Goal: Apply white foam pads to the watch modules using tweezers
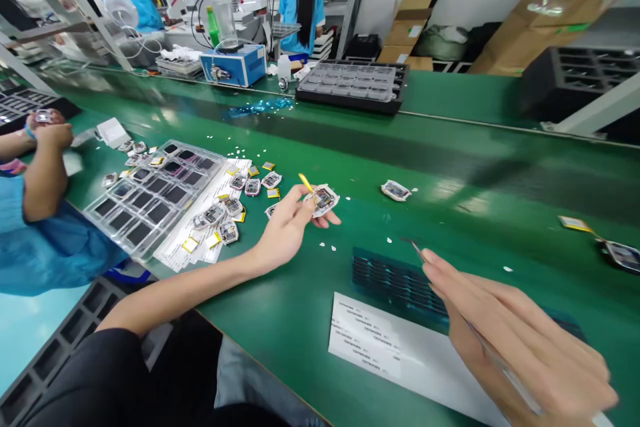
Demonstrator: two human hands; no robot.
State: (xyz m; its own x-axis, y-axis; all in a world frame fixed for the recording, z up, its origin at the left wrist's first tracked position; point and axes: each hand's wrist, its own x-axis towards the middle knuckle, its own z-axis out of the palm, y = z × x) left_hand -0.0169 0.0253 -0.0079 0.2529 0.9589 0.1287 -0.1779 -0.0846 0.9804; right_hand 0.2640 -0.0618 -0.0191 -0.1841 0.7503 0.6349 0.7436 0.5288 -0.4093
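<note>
Left to right on my green counter (310, 147): clear tray (150, 197) toward its left end; my left hand (287, 227), fingers clamped on a small circuit module (324, 200), mid-counter; my right hand (520, 340), fingers closed around tweezers (417, 252), near edge.

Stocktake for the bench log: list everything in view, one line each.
small circuit module: one, white-edged, in left hand
tweezers: one, metal, in right hand
loose modules: several, by clear tray
clear tray: one, dark cells, table left
lone module: one, white, mid-table
white sheet: one, near edge
black tray: one, far side
blue box: one, far side
co-worker's sleeve: blue, left
left hand: holds module
right hand: holds tweezers
</note>
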